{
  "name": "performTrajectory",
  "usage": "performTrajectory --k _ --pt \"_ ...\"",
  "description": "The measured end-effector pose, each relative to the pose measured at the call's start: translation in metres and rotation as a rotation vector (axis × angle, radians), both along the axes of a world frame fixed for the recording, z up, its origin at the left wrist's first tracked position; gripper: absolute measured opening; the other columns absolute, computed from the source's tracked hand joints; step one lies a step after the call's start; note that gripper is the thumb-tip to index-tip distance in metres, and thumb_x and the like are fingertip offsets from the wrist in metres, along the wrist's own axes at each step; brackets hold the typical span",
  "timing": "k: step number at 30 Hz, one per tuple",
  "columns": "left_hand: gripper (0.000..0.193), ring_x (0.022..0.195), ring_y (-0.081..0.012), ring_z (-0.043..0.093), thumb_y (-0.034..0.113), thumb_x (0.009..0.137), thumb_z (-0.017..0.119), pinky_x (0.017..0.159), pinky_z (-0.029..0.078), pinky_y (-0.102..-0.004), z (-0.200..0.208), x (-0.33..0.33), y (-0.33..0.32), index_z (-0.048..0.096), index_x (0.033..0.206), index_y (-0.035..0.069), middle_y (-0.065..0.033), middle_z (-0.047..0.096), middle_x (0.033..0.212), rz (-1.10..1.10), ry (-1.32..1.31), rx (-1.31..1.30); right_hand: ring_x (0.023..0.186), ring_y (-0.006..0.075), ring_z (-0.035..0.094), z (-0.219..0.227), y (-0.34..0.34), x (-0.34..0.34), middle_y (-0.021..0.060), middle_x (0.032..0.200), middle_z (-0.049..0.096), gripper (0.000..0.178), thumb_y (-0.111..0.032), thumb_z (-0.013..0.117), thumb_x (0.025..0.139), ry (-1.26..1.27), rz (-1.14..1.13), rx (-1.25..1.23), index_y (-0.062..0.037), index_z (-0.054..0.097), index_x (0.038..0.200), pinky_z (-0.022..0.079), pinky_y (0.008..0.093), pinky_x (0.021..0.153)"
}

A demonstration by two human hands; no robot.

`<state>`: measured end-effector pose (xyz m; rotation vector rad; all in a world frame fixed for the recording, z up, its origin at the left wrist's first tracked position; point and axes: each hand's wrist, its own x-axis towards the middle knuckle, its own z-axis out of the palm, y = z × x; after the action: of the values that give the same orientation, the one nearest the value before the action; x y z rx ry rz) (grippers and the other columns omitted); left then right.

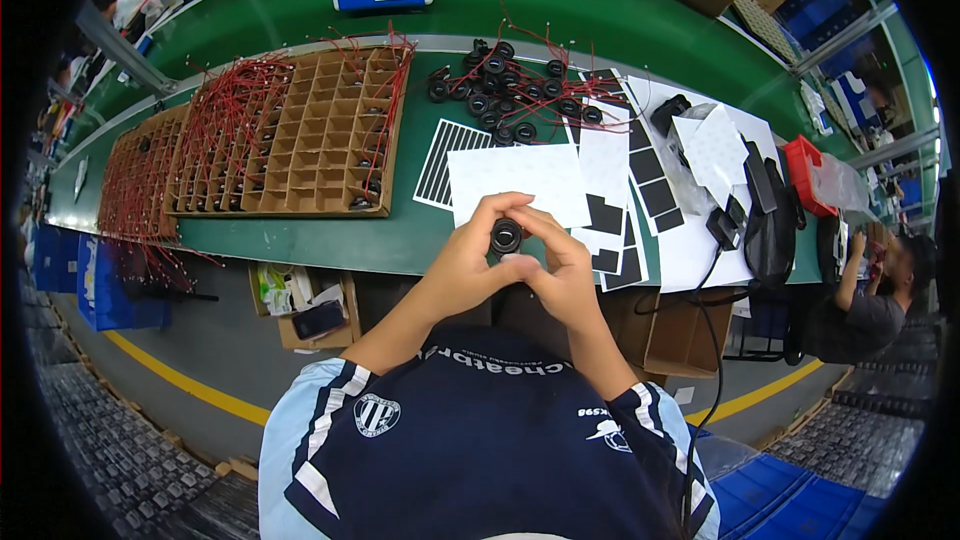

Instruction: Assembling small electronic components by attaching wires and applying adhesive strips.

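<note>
both hands, left hand and right hand, pinch a small round black speaker part by its rim between the fingertips, likely light, rigid and delicate-faced, with white backing sheets just beyond the fingers.

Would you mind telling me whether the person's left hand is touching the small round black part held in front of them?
Touching. The head view shows the left hand fingertips wrapped over the small round black part, with the right hand pinching it from the other side.
</note>
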<state>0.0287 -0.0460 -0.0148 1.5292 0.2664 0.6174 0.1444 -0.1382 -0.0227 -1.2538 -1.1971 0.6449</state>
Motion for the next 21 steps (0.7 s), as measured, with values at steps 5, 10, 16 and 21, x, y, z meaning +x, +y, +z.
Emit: performTrajectory --k 5,10,16,21 --pt "0.046 0.097 -0.0215 0.052 0.023 0.079 0.058 0.083 0.039 -0.0294 0.006 0.001 -0.005 0.039 0.114 0.001 -0.0125 0.052 0.104 -0.040 0.016 0.127 0.105 0.0233 0.048 -0.001 -0.003 0.002 0.0165 0.112 0.051 0.027 0.001 0.052 0.077 0.396 0.050 -0.004 0.0045 0.055 0.104 0.038 0.0300 0.087" --pt "0.040 0.091 -0.0194 0.054 0.020 0.081 0.056 0.080 0.041 -0.0280 0.009 -0.003 0.000 0.043 0.113 0.001 -0.0114 0.055 0.100 -0.168 0.114 0.063 0.097 0.0256 0.052 -0.002 -0.002 0.007 0.0220 0.109 0.051 0.018 -0.001 0.051 0.079 0.458 0.103 0.047 0.0064 0.057 0.094 0.040 0.0307 0.085" --pt "0.038 0.090 -0.0155 0.053 0.023 0.084 0.051 0.079 0.041 -0.0264 0.006 0.002 -0.006 0.043 0.114 0.001 -0.0078 0.055 0.097 -0.170 0.027 -0.100 0.082 0.0120 0.052 -0.003 -0.004 -0.005 0.0081 0.093 0.054 0.005 -0.005 0.053 0.082 0.609 0.043 -0.003 -0.0001 0.053 0.081 0.044 0.0251 0.072" --pt "0.035 0.081 -0.0120 0.053 0.024 0.087 0.046 0.070 0.043 -0.0235 -0.006 0.008 -0.012 0.039 0.114 0.003 -0.0073 0.052 0.093 -0.029 -0.023 0.056 0.079 0.0096 0.051 -0.014 0.001 -0.008 0.0050 0.088 0.052 0.010 -0.008 0.054 0.082 0.604 0.078 -0.007 -0.0025 0.048 0.089 0.044 0.0227 0.069"
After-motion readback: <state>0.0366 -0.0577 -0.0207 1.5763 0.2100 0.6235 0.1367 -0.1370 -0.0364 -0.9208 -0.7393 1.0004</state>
